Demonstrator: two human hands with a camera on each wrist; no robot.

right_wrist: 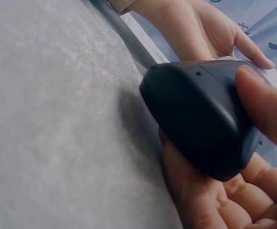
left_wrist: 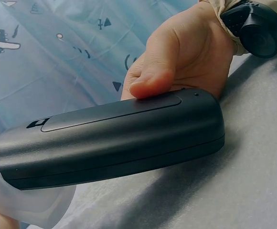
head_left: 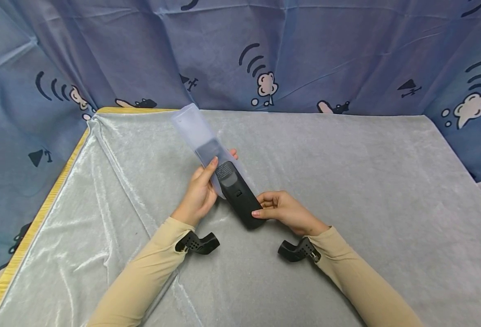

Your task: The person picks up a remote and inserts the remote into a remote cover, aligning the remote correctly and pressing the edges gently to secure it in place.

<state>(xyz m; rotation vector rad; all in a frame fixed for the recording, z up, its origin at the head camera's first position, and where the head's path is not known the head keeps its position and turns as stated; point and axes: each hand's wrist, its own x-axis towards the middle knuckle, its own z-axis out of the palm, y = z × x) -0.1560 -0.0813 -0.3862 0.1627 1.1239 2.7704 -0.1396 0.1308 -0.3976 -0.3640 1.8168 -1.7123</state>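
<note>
- My left hand [head_left: 199,190] grips translucent sleeve [head_left: 193,127].
- My right hand [head_left: 285,211] pinches black handset [head_left: 239,194] by near end.
- Handset sits partly inside sleeve, above grey cloth [head_left: 347,181], between left and right edges.

Reads to me, from my end of the feed, as a makeshift recording booth; can't tell whether home or office lies behind it. Wrinkled blue-purple fabric curtain [head_left: 326,45] with black-and-white cartoon print walls off back, left and right sides. Worktop with a yellow wood-grain edge [head_left: 4,284], bare along the left and part of the back, otherwise under a shiny grey velvety cloth [head_left: 347,181], loosely laid, creased at left. Black plastic wrist-mounted camera units [head_left: 201,244] at both beige cloth sleeve cuffs [head_left: 181,227] mark it as a capture setup.
</note>
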